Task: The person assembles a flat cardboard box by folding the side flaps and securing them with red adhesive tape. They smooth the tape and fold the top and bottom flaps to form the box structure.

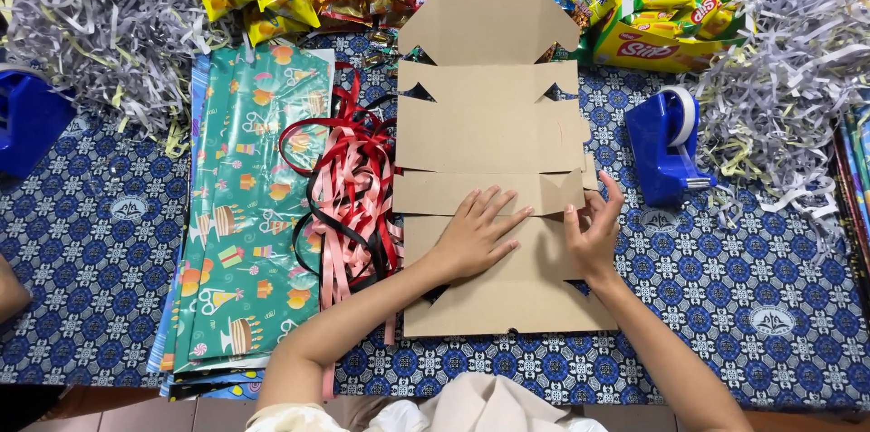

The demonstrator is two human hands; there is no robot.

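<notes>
Left arm: bare forearm comes in from the lower left and runs diagonally up and to the right, elbow low near the bottom edge.
Left wrist: nearly straight, in line with the forearm.
Left hand (476, 232): palm down, pressed flat, fingers straight and slightly spread, pointing up and to the right; it grips nothing.
Right arm: bare forearm comes in from the lower right and angles up and to the left.
Right wrist: bent a little inward.
Right hand (594, 228): raised on its edge, fingers curled, thumb and fingertips drawn together as if pinching; whether they actually close is hard to tell from above.
Spacing: the two hands lie near each other, not touching.
</notes>
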